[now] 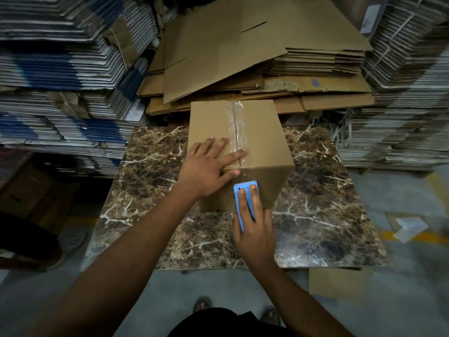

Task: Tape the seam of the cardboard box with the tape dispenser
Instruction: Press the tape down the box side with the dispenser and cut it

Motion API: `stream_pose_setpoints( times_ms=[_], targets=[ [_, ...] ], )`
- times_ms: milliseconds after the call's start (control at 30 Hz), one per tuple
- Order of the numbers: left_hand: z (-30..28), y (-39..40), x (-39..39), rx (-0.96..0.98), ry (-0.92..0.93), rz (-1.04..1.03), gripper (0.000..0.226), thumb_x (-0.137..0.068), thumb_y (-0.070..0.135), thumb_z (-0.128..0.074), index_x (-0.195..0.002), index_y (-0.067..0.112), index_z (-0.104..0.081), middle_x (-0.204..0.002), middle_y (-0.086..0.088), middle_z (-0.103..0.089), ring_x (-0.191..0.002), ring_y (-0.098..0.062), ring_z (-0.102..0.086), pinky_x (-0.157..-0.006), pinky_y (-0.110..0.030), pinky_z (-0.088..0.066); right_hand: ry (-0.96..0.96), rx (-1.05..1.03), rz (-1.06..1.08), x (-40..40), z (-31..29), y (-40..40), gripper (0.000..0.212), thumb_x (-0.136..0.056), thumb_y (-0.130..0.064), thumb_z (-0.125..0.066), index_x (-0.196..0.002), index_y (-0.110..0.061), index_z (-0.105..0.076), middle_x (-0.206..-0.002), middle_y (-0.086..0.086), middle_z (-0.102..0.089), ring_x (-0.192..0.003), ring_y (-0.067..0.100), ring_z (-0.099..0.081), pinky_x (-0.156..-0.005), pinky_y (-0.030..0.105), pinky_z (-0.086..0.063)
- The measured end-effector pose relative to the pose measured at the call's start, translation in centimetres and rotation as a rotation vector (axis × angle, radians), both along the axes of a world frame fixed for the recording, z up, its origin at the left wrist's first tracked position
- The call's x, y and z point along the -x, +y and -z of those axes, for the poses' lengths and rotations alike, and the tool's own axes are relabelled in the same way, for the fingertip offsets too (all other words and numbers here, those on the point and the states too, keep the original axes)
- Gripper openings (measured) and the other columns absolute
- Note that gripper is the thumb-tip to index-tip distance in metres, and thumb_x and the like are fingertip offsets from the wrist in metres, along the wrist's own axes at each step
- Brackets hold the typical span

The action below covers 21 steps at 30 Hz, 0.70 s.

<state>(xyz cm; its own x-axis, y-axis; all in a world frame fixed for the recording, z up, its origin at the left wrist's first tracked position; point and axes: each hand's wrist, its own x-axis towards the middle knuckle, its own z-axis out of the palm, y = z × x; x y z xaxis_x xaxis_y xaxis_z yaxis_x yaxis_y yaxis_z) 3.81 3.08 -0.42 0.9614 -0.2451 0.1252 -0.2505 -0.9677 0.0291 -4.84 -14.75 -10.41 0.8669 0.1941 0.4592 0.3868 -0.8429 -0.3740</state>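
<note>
A brown cardboard box [262, 132] stands on a marble-patterned table top [150, 176]. Clear tape [236, 122] runs along its top centre seam from the far edge to the near edge. My left hand [206, 166] lies flat on the box top at the near edge, fingers spread, with the index finger across the seam. My right hand [254, 229] grips a light blue tape dispenser [239, 190] pressed against the box's near face just below the top edge. Its toothed blade points up.
Flattened brown cardboard sheets [243, 57] are piled behind the table. Tall stacks of bundled flat cartons rise on the left [60, 76] and right [408, 93]. A scrap of paper [410, 228] lies on the grey floor at right, and my feet show below.
</note>
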Motion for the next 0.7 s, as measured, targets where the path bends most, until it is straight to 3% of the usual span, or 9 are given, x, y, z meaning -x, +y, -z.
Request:
stream_pose_setpoints(
  times_ms=[300, 700],
  targets=[
    [0.1, -0.1, 0.1, 0.01, 0.009, -0.009, 0.057, -0.095, 0.071, -0.017, -0.15, 0.06, -0.01, -0.168, 0.002, -0.019, -0.154, -0.03, -0.014, -0.123, -0.052, -0.015, 0.047, 0.025, 0.029, 0.8, -0.1, 0.5, 0.066, -0.093, -0.022, -0.056, -0.154, -0.019, -0.034, -0.163, 0.009, -0.031, -0.085, 0.028, -0.051, -0.057, 0.036, -0.055],
    [0.4, -0.2, -0.1, -0.004, -0.021, -0.029, 0.056, -0.095, 0.071, -0.018, -0.149, 0.061, -0.009, -0.168, 0.003, -0.02, -0.154, -0.029, -0.016, -0.122, -0.051, -0.017, 0.044, -0.004, 0.015, 1.3, 0.3, 0.7, 0.068, -0.09, -0.024, -0.063, -0.153, -0.016, -0.038, -0.161, 0.011, -0.035, -0.088, 0.03, -0.054, -0.062, 0.037, -0.056]
  ],
)
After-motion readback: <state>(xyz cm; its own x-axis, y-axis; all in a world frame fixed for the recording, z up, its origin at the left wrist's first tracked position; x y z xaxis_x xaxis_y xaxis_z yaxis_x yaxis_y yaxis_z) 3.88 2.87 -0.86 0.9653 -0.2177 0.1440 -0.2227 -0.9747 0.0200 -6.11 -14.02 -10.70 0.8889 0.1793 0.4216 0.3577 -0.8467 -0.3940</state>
